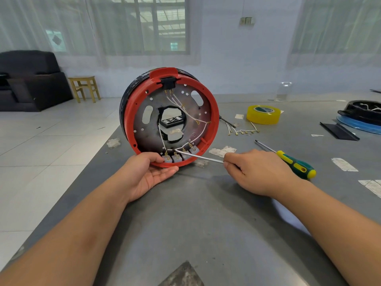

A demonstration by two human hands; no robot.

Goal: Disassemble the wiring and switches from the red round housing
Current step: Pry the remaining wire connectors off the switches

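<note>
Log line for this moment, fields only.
left hand: holds housing rim, upright | right hand: grips screwdriver | tip: at switches | wires: attached

Nothing is reading clearly here; the green label on the yellow tape roll (264,114) is showing only blurred lettering.

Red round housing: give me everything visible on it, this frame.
The red round housing stands on edge on the grey table, open side facing the camera. A red plastic-looking ring frames a grey perforated plate with a central hole. A black connector sits at top; thin white wires run down to four grey switches along the bottom rim. The left hand holds the lower rim; the screwdriver in the right hand reaches the switches.
</note>
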